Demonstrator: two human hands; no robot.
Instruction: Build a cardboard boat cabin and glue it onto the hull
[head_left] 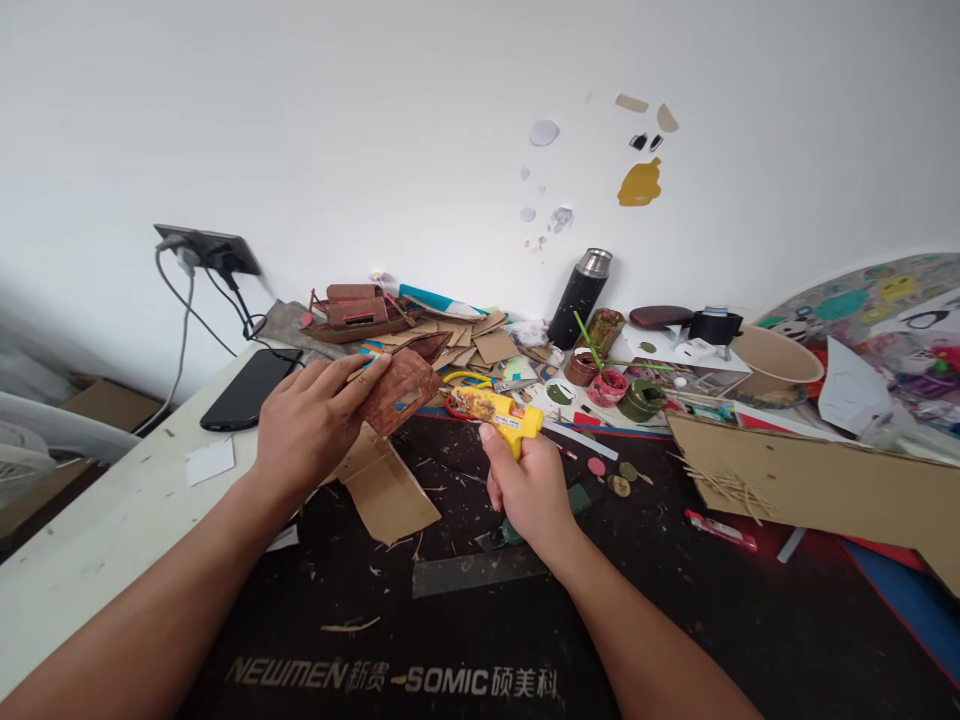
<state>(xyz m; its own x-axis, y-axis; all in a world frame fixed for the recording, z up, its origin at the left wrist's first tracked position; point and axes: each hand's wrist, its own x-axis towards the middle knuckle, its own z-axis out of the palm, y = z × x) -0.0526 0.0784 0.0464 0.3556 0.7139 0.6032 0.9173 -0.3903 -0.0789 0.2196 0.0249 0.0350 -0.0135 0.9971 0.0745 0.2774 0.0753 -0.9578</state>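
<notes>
My left hand [311, 415] grips a reddish-brown painted cardboard piece [401, 392] with a small cut-out opening in it. The piece is held up above the dark desk mat, tilted. In my right hand [529, 480] is a yellow hot glue gun [502, 415], fingers wrapped round its handle and nozzle pointing left toward the painted piece. A gap seems to lie between nozzle and piece, though contact is hard to judge. Behind my left hand stands a brown model boat [356, 312] with a cabin. Below the piece lies a bent strip of plain cardboard [394, 490].
A black flask [579, 300] stands by the wall near paint jars [641, 400] with brushes. Cardboard scraps [495, 345] pile up at the back. At right lie a long cardboard sheet [817, 480] and thin sticks [727, 482]. A black phone [251, 390] rests at left under cables.
</notes>
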